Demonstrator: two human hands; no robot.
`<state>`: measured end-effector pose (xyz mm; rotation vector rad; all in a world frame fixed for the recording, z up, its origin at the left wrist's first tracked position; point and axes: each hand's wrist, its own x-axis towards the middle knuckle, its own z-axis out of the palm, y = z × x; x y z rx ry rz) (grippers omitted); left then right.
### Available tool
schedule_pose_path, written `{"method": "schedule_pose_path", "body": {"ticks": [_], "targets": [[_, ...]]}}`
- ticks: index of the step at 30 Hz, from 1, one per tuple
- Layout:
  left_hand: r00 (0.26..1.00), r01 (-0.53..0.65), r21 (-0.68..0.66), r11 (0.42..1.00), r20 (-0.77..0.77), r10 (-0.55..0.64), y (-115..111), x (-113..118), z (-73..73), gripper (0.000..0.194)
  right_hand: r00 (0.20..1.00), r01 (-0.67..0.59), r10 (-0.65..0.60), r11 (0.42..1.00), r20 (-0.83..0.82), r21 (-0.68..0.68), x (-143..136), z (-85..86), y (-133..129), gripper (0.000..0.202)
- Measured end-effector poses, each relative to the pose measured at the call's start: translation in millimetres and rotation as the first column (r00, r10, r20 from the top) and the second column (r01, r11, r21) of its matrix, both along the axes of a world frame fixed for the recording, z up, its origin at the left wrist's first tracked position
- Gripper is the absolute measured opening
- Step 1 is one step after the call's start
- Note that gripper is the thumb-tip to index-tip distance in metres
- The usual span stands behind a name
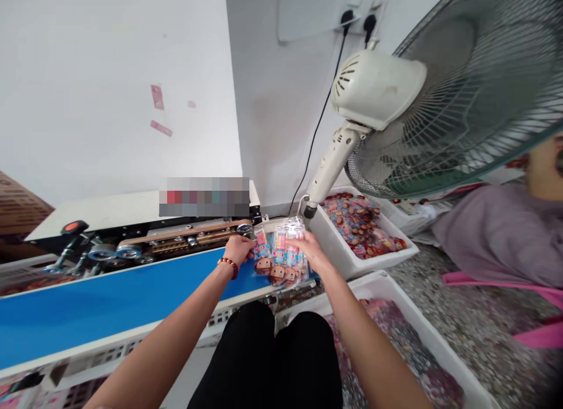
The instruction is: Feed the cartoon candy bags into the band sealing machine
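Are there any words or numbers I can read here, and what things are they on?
None can be read for sure.
Clear packets in the middle: colourful lettering, too small and blurred.
Cardboard box at the far left: dark print, too blurred.
Machine panel: hidden by coloured squares.
Packed items in the upper white tub: too small.

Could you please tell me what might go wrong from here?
The left hand is close to the machine's end pulley, so it or the beaded bracelet could perhaps get caught if that turns. The overlapping packets lie near the end of the blue belt, so some might slip off.
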<state>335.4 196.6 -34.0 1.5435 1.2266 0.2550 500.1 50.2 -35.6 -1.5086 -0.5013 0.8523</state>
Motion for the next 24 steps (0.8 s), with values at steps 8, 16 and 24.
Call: {"method": "schedule_pose_path", "body": {"ticks": [8, 16, 24], "targets": [[0.972, -0.037, 0.442, 0.896, -0.192, 0.135, 1, -65, 6.5, 0.031, 0.998, -0.066, 0.067, 0.997, -0.015, 0.048, -7, -0.1, 19, 0.049], [0.984, 0.176, 0.395, 0.902, -0.106, -0.146, -32, -23, 7.9, 0.018, 0.992, -0.122, 0.121, 0.992, 0.020, 0.031, -7, -4.7, 29, 0.046], [0.999, -0.034, 0.086, 0.996, -0.011, 0.036, -14, 1, -4.2, 0.019, 0.996, -0.048, 0.050, 0.999, -0.076, 0.023, -5, -9.7, 24, 0.052]]}}
